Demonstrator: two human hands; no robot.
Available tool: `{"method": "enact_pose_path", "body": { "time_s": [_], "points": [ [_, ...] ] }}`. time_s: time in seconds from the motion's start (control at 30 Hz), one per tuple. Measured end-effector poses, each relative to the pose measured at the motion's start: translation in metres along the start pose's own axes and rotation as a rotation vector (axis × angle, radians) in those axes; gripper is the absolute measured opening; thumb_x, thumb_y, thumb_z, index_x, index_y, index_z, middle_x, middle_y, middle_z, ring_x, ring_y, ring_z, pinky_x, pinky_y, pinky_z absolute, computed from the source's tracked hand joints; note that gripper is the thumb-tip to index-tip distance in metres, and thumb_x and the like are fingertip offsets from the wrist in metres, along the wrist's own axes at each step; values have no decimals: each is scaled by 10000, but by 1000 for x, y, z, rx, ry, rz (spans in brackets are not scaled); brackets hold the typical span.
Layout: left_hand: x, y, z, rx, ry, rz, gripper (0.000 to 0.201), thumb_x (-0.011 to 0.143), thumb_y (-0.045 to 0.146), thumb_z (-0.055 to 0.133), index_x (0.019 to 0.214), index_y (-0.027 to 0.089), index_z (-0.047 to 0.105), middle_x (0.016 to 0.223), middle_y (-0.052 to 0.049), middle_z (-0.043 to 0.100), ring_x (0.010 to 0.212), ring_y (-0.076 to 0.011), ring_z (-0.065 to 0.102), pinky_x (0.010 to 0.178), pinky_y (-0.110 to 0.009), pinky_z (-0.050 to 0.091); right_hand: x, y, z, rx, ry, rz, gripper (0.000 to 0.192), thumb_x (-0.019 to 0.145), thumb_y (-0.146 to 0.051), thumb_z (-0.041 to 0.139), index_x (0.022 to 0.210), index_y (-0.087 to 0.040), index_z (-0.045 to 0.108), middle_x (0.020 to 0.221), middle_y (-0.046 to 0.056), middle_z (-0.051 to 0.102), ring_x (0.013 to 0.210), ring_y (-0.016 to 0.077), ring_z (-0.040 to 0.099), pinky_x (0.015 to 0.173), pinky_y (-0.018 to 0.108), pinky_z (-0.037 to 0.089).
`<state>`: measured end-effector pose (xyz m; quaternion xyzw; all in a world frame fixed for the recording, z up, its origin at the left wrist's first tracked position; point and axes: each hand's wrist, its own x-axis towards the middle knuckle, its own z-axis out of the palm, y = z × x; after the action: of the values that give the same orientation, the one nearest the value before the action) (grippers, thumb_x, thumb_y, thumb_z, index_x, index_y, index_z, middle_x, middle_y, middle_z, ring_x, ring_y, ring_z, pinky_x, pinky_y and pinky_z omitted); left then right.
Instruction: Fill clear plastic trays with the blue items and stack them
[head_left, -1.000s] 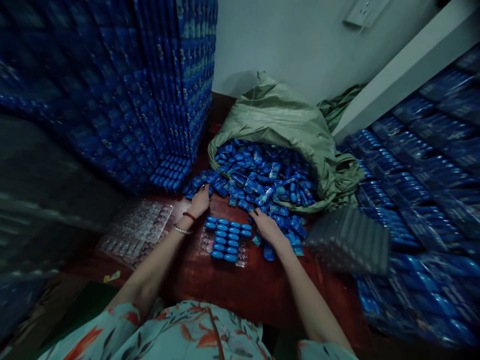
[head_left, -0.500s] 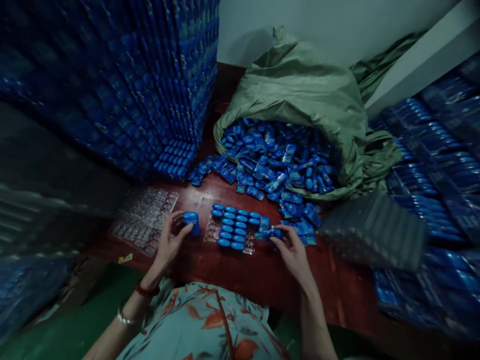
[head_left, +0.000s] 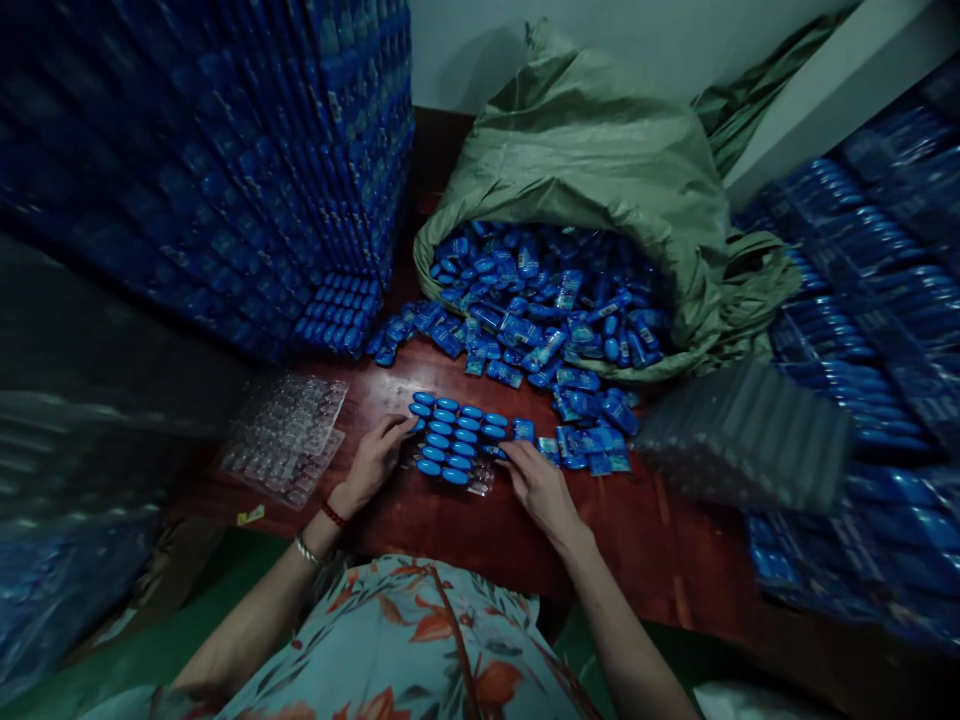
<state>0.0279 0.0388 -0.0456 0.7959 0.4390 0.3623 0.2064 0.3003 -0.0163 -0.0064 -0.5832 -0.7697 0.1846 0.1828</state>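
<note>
A clear plastic tray [head_left: 480,482] lies on the red-brown table in front of me, its cells partly filled with glossy blue oval packs [head_left: 441,441] in rows. At the tray's left side, my left hand [head_left: 377,458] has its fingertips closed on a blue oval pack [head_left: 417,424] at the end of a row. On the opposite side, my right hand [head_left: 541,487] pinches another blue oval pack [head_left: 492,451] at the right end of a row. My fingers partly cover both packs.
Loose blue packs [head_left: 592,445] spill from a green woven sack [head_left: 585,150] behind the tray. Clear trays [head_left: 289,430] lie at left. Tall stacks of filled trays [head_left: 352,130] stand at back left, others [head_left: 832,330] at right. A grey tray stack [head_left: 750,450] sits at right.
My left hand has moved right, bringing its blue pack to the tray's left edge. My right hand has moved left with its pack onto the tray's right side. The view has shifted slightly.
</note>
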Motion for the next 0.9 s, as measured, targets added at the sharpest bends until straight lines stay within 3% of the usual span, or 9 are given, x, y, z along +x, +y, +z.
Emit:
{"method": "enact_pose_path", "body": {
  "time_s": [0.17, 0.33, 0.5, 0.6, 0.73, 0.9],
  "points": [
    [11, -7, -7, -72, 3, 46, 286, 892, 120, 415, 1136, 184, 549, 1002, -77, 603, 910, -148, 606, 767, -269, 520, 20, -32, -20, -355, -315, 48, 320, 880, -74, 378, 1130, -187, 543, 1000, 91, 593, 894, 192, 592, 717, 273, 461],
    [21, -9, -11, -84, -113, 111, 292, 921, 147, 344, 1126, 164, 551, 1025, -109, 604, 903, -150, 612, 759, -276, 518, 37, -47, -31, -451, -491, 27, 310, 862, -32, 375, 1096, -156, 535, 1024, 127, 589, 928, 215, 598, 703, 277, 447],
    [22, -11, -17, 18, -112, 71, 272, 920, 150, 341, 1045, 157, 583, 946, -87, 614, 837, -139, 609, 743, -261, 508, 33, -38, -30, -464, -448, -21, 399, 866, -40, 364, 1230, -171, 465, 1049, 118, 588, 916, 212, 605, 683, 279, 450],
    [19, -16, -18, 55, -110, 97, 297, 917, 141, 336, 1098, 171, 570, 986, -83, 603, 881, -144, 597, 760, -261, 503, 24, -28, -21, -464, -390, -26, 484, 849, -12, 344, 1304, -170, 393, 1053, 109, 590, 891, 199, 600, 698, 282, 453],
    [25, -18, -22, 110, -214, 157, 308, 926, 182, 358, 1168, 202, 547, 1046, -79, 588, 932, -148, 573, 797, -263, 488, 17, -22, -15, -435, -335, -66, 373, 866, -36, 351, 1180, -181, 494, 1011, 96, 594, 908, 190, 575, 774, 286, 435],
    [45, -12, -36, 173, -390, 228, 286, 938, 228, 350, 1082, 192, 595, 974, -75, 595, 875, -157, 557, 774, -266, 474, 32, -35, -24, -467, -437, -79, 335, 870, -59, 389, 1162, -158, 520, 991, 117, 605, 922, 216, 582, 755, 298, 434]
  ]
}}
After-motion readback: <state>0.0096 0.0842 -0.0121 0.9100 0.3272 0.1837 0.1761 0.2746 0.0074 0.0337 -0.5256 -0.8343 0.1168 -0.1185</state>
